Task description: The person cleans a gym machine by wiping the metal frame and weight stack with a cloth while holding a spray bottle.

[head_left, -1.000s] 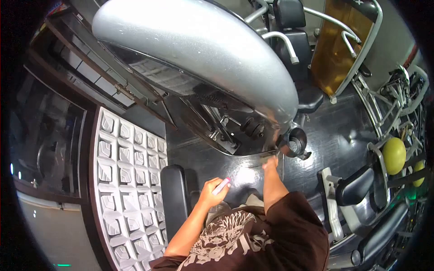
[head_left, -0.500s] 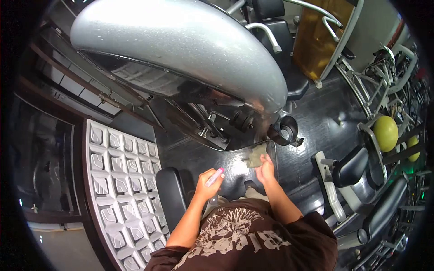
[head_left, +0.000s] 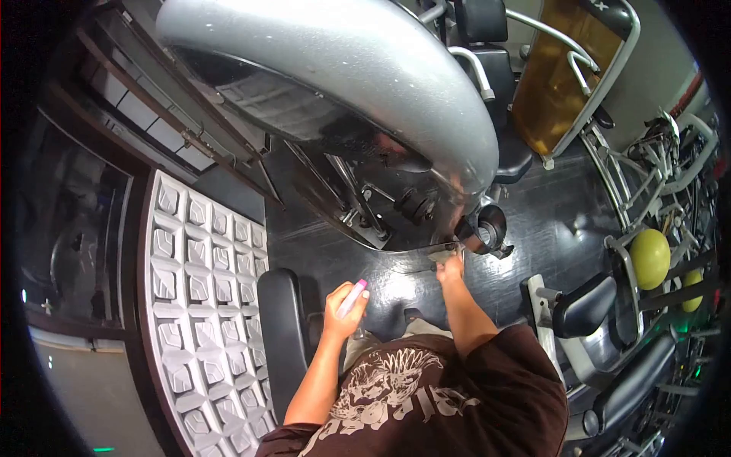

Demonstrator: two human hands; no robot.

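Note:
My left hand [head_left: 343,314] is closed around a spray bottle [head_left: 352,298] with a pink tip and a pale head, held upright in front of my body. Farther forward, my right hand [head_left: 451,268] grips an olive-green cloth [head_left: 439,257], mostly hidden by the fingers. The cloth lies at the lower edge of the glossy dark panel [head_left: 358,238] of a gym machine. Just beyond that hand is a black ring-shaped holder [head_left: 484,228] on the machine. The machine's big silver curved cover [head_left: 343,68] arches overhead.
A black padded bench [head_left: 280,320] stands close on my left, beside a white textured wall panel [head_left: 199,305]. At right are a black seat pad [head_left: 585,306] on a pale frame and a yellow-green ball [head_left: 649,259]. An amber panel [head_left: 560,84] stands at the back.
My right hand has moved forward with the cloth, up to the panel's edge by the holder. The left hand with the spray bottle has shifted slightly left. The view has shifted a little.

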